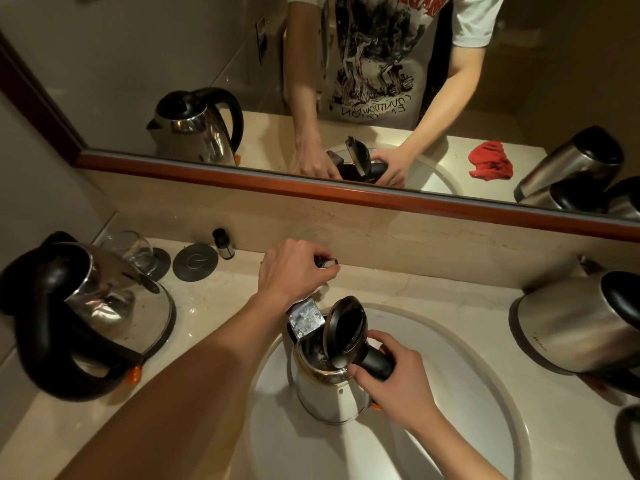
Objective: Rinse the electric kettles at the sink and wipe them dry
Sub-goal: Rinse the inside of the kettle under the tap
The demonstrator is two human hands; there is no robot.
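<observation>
1. I am working from a single head-worn view, so no second view is sharing any of the scene.
2. The camera is looking forward and steeply down from above the sink basin (450, 358), which is filling the lower middle of the frame.
3. It is sitting close: both forearms are entering from the bottom edge, and the left hand (294, 268) and right hand (391, 372) are appearing large.
4. The wide-angle lens is bending the countertop (214, 296) edges and the kettles at either side.
5. It is facing the wall mirror (173, 64) across the upper frame, which is reflecting the person's torso and the same counter from the opposite direction.
</observation>
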